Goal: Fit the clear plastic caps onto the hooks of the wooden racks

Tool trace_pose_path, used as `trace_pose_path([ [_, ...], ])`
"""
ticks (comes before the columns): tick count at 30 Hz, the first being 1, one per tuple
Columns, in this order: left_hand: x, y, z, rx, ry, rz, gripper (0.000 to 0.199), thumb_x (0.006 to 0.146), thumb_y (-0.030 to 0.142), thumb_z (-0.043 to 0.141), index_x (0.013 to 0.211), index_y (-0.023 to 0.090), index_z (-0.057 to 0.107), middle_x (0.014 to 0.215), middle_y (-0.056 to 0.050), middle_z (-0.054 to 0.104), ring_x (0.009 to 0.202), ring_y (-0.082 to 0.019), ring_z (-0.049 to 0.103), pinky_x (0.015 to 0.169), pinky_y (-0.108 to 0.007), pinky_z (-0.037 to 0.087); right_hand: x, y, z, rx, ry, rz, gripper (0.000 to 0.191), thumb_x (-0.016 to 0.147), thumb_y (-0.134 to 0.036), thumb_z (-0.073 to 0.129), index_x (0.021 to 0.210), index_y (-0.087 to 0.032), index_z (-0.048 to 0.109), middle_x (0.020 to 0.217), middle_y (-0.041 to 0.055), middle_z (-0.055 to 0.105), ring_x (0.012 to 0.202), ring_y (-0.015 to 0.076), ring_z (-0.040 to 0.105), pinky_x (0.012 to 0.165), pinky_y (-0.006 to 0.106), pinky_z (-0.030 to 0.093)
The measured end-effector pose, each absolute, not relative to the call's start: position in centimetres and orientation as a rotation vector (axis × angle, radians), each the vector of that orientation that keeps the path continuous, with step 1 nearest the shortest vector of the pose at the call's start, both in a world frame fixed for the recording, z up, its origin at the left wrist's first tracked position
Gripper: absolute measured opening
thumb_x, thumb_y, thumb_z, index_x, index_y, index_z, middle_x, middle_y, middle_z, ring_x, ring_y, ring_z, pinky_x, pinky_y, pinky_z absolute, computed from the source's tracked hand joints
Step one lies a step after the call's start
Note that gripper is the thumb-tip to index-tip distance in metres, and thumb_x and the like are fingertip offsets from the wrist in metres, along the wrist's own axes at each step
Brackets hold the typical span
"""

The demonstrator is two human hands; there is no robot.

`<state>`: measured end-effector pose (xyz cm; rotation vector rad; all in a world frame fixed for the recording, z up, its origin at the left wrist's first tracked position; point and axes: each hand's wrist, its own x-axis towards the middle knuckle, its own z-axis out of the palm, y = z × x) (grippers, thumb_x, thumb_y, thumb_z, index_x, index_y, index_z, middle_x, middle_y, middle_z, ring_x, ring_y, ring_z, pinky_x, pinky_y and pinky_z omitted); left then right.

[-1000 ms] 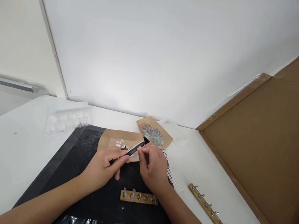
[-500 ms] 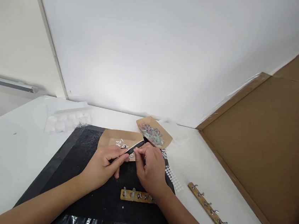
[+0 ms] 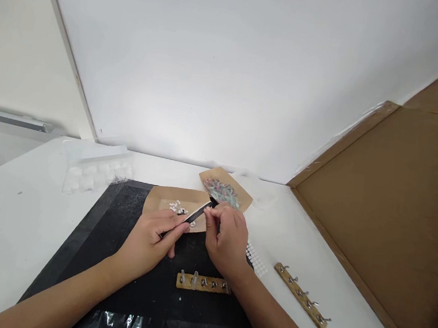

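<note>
A slim black nail file with a pale edge slants up to the right between my hands. My left hand is closed on its lower end, thumb on top. My right hand is pinched, its fingertips against the upper end of the file; whatever small thing they hold is hidden. Below the hands lies a wooden strip with metal clips, two of them bearing clear upright nail tips. Beneath and behind the file is a brown paper tray with small white bits.
Another brown tray holds many small bagged pieces. A sheet of white dots sits right of my right hand. Farther right is a second clip strip. A clear plastic case stands back left. A black mat covers the middle.
My right hand has slid slightly up and right along the file, towards its upper end. My left hand keeps its grip. The view has shifted a little.
</note>
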<state>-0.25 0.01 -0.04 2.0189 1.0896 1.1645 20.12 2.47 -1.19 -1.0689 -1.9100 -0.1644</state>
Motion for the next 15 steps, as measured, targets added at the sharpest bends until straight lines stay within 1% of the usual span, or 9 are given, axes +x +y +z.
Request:
trace_pose_path([
  [3,-0.21,-0.08,-0.12,2.036,1.077,1.173,0.033,0.107,0.031,0.055,0.086,0.019,0.077,0.056,0.003,0.064,0.064,-0.014,0.066,0.072,-0.025,0.05,20.17,2.39,-1.14,-1.048,-1.928,-0.174,0.015,0.104,-0.017,0.057,0.091,-0.023,0.051,0.081,0.0014,0.064,0.076,0.0201,0.062,0.076,0.037,0.04],
  [7,-0.21,-0.13,-0.12,2.042,1.067,1.189,0.031,0.107,0.028,0.054,0.09,0.018,0.078,0.059,0.003,0.065,0.062,-0.012,0.065,0.07,-0.025,0.05,19.54,1.79,-1.13,-1.008,-1.987,-0.198,0.018,0.105,-0.016,0.055,0.09,-0.023,0.049,0.076,-0.0004,0.061,0.07,0.0184,0.059,0.073,0.037,0.037],
  [12,-0.13,-0.22,-0.14,2.057,1.073,1.195,0.034,0.106,0.028,0.058,0.077,0.018,0.073,0.058,0.003,0.064,0.062,-0.012,0.065,0.071,-0.024,0.051,19.84,2.14,-1.17,-1.067,-1.913,-0.199,0.016,0.105,-0.017,0.056,0.092,-0.023,0.05,0.078,-0.0002,0.061,0.073,0.0188,0.059,0.074,0.037,0.037],
  [15,-0.11,-0.26,-0.35,2.063,1.077,1.184,0.034,0.106,0.028,0.056,0.08,0.018,0.074,0.059,0.003,0.064,0.062,-0.012,0.065,0.07,-0.025,0.051,20.0,2.23,-1.3,-1.036,-1.931,-0.139,0.016,0.105,-0.016,0.055,0.091,-0.023,0.049,0.079,-0.0004,0.061,0.074,0.0184,0.059,0.075,0.036,0.038],
])
